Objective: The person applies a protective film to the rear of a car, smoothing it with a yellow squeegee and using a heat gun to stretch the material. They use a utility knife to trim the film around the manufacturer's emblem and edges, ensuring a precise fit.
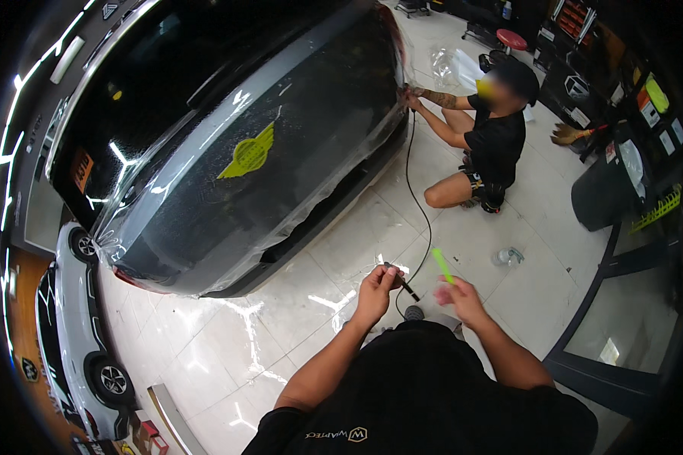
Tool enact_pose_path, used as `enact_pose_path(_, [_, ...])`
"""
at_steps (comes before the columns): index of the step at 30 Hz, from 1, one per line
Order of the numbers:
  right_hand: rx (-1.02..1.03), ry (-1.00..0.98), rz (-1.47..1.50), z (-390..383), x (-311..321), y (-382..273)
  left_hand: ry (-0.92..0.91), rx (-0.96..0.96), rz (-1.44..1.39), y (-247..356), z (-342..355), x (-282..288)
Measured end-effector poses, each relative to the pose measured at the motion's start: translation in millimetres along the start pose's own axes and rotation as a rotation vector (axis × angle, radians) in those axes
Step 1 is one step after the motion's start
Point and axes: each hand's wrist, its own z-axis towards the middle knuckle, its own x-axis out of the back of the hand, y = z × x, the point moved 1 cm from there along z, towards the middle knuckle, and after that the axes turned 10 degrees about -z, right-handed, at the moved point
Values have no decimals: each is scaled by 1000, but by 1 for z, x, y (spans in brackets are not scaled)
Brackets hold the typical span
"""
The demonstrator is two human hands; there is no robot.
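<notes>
My left hand grips a small dark, slim tool low in front of me. To its right, my right hand holds a bright green flat strip, with a blurred pinkish patch at the fingers. Ahead on the left is the dark rear of a car, covered in wet, wrinkled clear film that hangs loose along the lower edge. A yellow-green winged emblem-shaped piece sits on it.
A co-worker kneels right, both hands at the car's corner. A hose crosses the tiled floor near a spray bottle. A bin, red stool and glass-panelled frame stand right; a white car is left.
</notes>
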Motion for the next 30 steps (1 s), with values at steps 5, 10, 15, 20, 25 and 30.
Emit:
enact_pose_path(5, [-635, -928, -1334, -111, 135, 142, 57, 54, -58, -7, -1, 38])
enact_pose_path(10, [-945, -630, -939, -243, 121, 222, 107, 159, -159, -20, -3, 49])
enact_pose_path(15, [-686, -203, -787, -184, 72, 184, 70, 310, -264, -10, -12, 57])
enact_pose_path(20, [-446, -6, -652, -125, 38, 128, -19, 399, -295, 3, 7, 61])
enact_pose_path(25, [-404, 22, -619, -105, 30, 118, -107, 537, -234, -19, 10, 72])
enact_pose_path(30, [-402, 7, -658, -93, 41, 122, -84, 585, -91, -52, -9, 104])
